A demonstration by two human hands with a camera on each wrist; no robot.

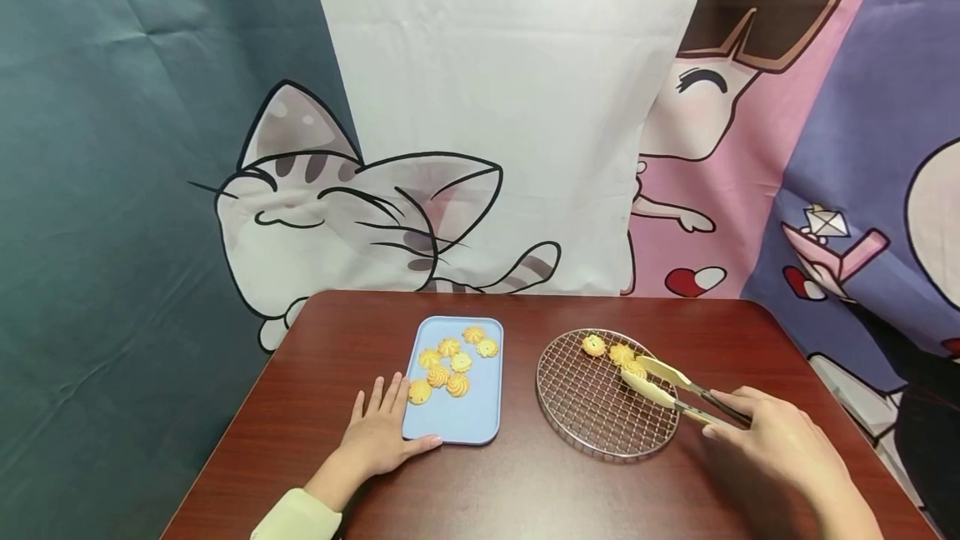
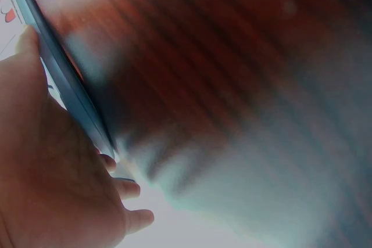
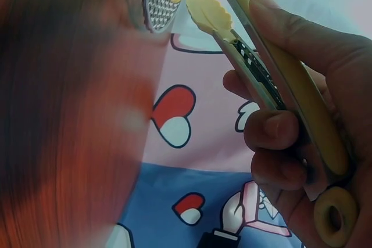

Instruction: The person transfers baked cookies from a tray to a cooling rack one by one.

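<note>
My right hand (image 1: 783, 440) grips a pair of tongs (image 3: 308, 108) with pale yellow tips, fingers and thumb wrapped round the handles. The tips are at the nearest of three swirled butter cookies (image 1: 622, 354) on a round wire rack (image 1: 600, 411). They stand apart, one on each side of that cookie in the head view. Spread flat, my left hand (image 1: 378, 433) lies along the left edge of a light blue tray (image 1: 457, 425), thumb at its near corner and fingers straight. Several butter cookies (image 1: 457, 385) lie on the tray, mostly in its middle and far part.
Tray and rack stand side by side on a dark red-brown wooden table (image 1: 517, 473), with a strip of bare wood between them. Behind the table's far edge hangs a cloth backdrop (image 1: 480, 107) with cartoon figures.
</note>
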